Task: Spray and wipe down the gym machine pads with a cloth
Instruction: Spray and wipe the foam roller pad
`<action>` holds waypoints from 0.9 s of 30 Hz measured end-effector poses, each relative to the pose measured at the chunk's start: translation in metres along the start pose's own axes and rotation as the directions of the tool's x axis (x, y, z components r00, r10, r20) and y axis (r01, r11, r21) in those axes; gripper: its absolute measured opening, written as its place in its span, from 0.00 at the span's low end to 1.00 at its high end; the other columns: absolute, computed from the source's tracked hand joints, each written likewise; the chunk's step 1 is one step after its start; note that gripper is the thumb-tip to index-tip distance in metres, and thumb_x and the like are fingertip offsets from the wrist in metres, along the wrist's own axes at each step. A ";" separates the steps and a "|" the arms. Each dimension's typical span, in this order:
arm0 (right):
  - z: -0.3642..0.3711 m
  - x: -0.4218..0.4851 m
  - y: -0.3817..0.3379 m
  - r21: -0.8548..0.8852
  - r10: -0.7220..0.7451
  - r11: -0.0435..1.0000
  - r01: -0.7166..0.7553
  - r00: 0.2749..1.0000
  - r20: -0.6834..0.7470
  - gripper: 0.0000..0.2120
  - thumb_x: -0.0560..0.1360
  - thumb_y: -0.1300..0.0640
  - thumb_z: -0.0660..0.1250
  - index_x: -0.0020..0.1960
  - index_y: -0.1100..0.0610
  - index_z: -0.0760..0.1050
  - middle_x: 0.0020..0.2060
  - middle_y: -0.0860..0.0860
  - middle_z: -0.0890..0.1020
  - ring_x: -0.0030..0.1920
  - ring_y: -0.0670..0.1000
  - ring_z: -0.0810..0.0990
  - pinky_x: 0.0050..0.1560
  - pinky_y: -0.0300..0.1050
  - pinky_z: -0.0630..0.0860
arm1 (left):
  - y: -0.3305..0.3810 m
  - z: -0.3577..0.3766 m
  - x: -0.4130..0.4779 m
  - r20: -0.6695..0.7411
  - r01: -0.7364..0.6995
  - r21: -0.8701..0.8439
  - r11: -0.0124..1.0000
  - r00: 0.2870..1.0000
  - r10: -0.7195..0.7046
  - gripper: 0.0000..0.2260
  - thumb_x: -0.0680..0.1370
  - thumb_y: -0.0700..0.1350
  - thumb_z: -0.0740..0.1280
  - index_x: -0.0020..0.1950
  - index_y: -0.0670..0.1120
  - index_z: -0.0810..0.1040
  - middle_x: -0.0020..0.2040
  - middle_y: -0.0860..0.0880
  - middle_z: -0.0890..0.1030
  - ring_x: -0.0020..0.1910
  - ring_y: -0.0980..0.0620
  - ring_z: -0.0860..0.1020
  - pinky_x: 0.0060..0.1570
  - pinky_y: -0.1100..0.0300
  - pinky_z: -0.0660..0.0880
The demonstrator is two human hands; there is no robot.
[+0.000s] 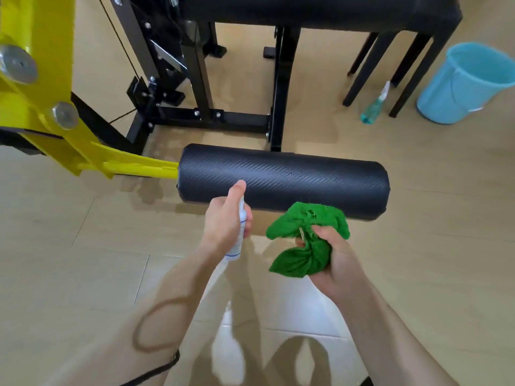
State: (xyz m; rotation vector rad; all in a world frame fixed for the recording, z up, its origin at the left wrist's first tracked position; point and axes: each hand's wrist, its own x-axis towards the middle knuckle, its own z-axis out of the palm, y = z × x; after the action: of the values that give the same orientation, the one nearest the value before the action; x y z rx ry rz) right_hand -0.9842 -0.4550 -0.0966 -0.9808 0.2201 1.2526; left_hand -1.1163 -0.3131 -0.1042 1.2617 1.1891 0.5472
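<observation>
Two hands are in front of us, low over the tiled floor (83,274). Our left hand (223,221) is wrapped around a small white spray bottle (239,240), and its index finger lies on the top of the bottle. The head of the bottle points at the black roller pad (284,176), very near to its front side. Our right hand (331,263) is clenched around a green cloth (303,238), which is bunched up, with loose corners that stick out above and below the fingers. The upper edge of the cloth overlaps the lower edge of the pad in this view; we cannot tell if it touches it.

The roller pad lies across, at the end of a yellow arm (83,151) that comes from the left. Behind it stands the black frame (195,118) of the machine, and a second long black pad (306,9) is at the top of the view. On the right, well apart from our hands, a green-blue spray bottle (374,107) stands on the floor beside dark stool legs (370,71), and a light blue bucket (462,84) stands near it.
</observation>
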 end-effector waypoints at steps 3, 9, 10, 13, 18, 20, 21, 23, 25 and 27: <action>-0.024 0.008 0.003 -0.046 -0.017 0.999 0.017 1.000 -0.009 0.17 0.67 0.54 0.67 0.53 0.60 0.79 0.43 0.58 0.80 0.39 0.55 0.79 0.43 0.49 0.79 | -0.016 0.011 0.007 0.061 -0.026 0.001 1.000 0.998 0.026 0.32 0.85 0.59 0.58 0.30 0.38 0.74 0.26 0.41 0.73 0.23 0.49 0.71 0.27 0.62 0.72; -0.073 0.016 0.002 0.062 -0.011 0.998 0.009 1.000 0.028 0.21 0.78 0.48 0.60 0.64 0.61 0.76 0.59 0.64 0.82 0.55 0.64 0.81 0.60 0.70 0.75 | -0.032 0.033 0.017 0.027 -0.138 0.004 0.990 0.990 0.138 0.32 0.85 0.60 0.58 0.30 0.39 0.75 0.27 0.42 0.75 0.25 0.49 0.73 0.31 0.60 0.75; -0.078 0.016 0.003 0.048 -0.012 0.999 0.012 1.000 0.006 0.22 0.77 0.48 0.60 0.64 0.61 0.76 0.58 0.64 0.82 0.53 0.63 0.83 0.56 0.66 0.79 | -0.033 0.037 0.019 0.003 -0.146 -0.008 0.989 0.989 0.146 0.31 0.85 0.60 0.58 0.30 0.39 0.75 0.27 0.43 0.75 0.26 0.49 0.73 0.32 0.60 0.75; -0.091 0.015 0.008 0.045 -0.034 0.998 0.037 0.998 -0.058 0.25 0.73 0.48 0.64 0.64 0.62 0.76 0.56 0.64 0.83 0.50 0.61 0.83 0.53 0.56 0.79 | -0.036 0.047 0.022 -0.021 -0.161 -0.014 0.987 0.987 0.160 0.31 0.85 0.60 0.59 0.31 0.39 0.76 0.27 0.44 0.75 0.26 0.49 0.73 0.33 0.59 0.75; -0.113 0.012 -0.003 0.064 -0.192 0.977 0.203 0.970 -0.150 0.16 0.79 0.52 0.63 0.61 0.59 0.77 0.52 0.60 0.84 0.49 0.59 0.82 0.55 0.56 0.76 | -0.026 0.080 0.016 0.244 -0.146 0.096 0.985 0.962 0.119 0.30 0.84 0.62 0.60 0.33 0.39 0.77 0.28 0.44 0.76 0.25 0.50 0.74 0.33 0.59 0.75; -0.121 0.011 -0.008 0.045 -0.227 0.970 0.238 0.957 -0.178 0.16 0.79 0.51 0.63 0.61 0.59 0.77 0.53 0.60 0.84 0.49 0.59 0.82 0.54 0.55 0.77 | -0.021 0.101 0.013 0.288 -0.155 0.132 0.979 0.951 0.112 0.30 0.84 0.61 0.61 0.33 0.39 0.77 0.27 0.44 0.76 0.26 0.49 0.74 0.33 0.60 0.75; -0.125 0.010 -0.009 0.040 -0.233 0.969 0.245 0.952 -0.197 0.17 0.79 0.51 0.64 0.63 0.60 0.77 0.54 0.60 0.84 0.50 0.59 0.82 0.53 0.55 0.77 | -0.020 0.111 0.012 0.295 -0.154 0.138 0.978 0.949 0.108 0.29 0.84 0.61 0.61 0.34 0.39 0.77 0.27 0.44 0.76 0.26 0.49 0.74 0.32 0.61 0.75; -0.134 0.011 -0.008 0.060 -0.231 0.966 0.252 0.942 -0.242 0.22 0.77 0.52 0.66 0.68 0.61 0.75 0.55 0.60 0.83 0.49 0.60 0.83 0.50 0.55 0.79 | -0.019 0.126 0.011 0.296 -0.159 0.164 0.974 0.949 0.105 0.28 0.83 0.59 0.61 0.33 0.39 0.77 0.27 0.44 0.76 0.26 0.49 0.73 0.32 0.61 0.75; -0.140 0.010 -0.007 0.082 -0.234 0.961 0.266 0.932 -0.278 0.25 0.76 0.52 0.68 0.69 0.61 0.74 0.56 0.61 0.82 0.48 0.60 0.82 0.47 0.53 0.80 | -0.021 0.136 0.010 0.288 -0.173 0.195 0.965 0.951 0.113 0.27 0.83 0.57 0.61 0.31 0.40 0.75 0.26 0.44 0.75 0.26 0.48 0.72 0.32 0.61 0.74; -0.143 0.011 -0.009 0.069 -0.274 0.949 0.307 0.913 -0.302 0.25 0.75 0.53 0.69 0.69 0.62 0.74 0.56 0.62 0.83 0.47 0.60 0.83 0.44 0.52 0.81 | -0.024 0.139 0.009 0.268 -0.201 0.207 0.958 0.953 0.142 0.25 0.82 0.54 0.61 0.29 0.40 0.74 0.25 0.44 0.74 0.25 0.48 0.71 0.31 0.62 0.73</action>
State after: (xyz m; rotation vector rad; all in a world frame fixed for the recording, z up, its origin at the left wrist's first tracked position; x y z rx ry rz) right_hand -0.9221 -0.5502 -0.1836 -1.0524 0.3562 0.8126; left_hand -0.9954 -0.3715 -0.1482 1.5963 0.9533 0.3675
